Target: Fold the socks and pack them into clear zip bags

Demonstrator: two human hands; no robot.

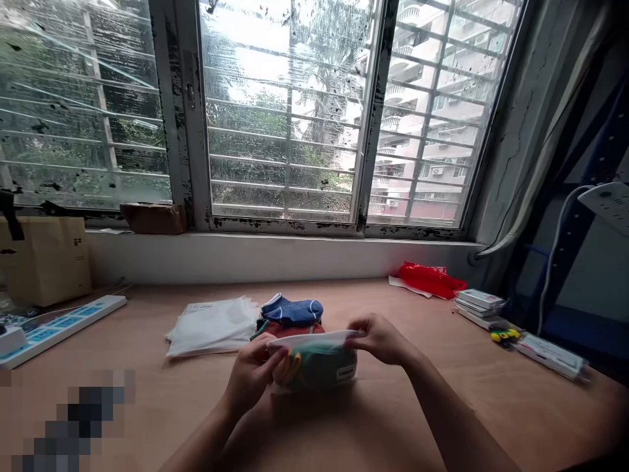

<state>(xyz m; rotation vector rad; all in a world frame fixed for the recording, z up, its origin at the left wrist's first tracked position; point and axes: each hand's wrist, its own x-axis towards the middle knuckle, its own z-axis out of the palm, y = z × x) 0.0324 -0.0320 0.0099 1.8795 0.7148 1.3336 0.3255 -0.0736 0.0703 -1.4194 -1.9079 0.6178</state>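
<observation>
Head view, bagged fabric (324,366), left hand (253,380) covering part

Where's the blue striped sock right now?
In the head view, the blue striped sock sits atop a folded red item, right of the clear plastic bags, beyond the person's left hand.

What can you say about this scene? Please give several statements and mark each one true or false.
The left hand and right hand hold a clear plastic bag with green fabric inside. True.
The blue striped socks lie inside the bag. False: they rest on red fabric on the table.
A red plastic bag lies at the far edge of the table. True.
The power strip stands on the windowsill. False: it lies on the table, at the left.
</observation>
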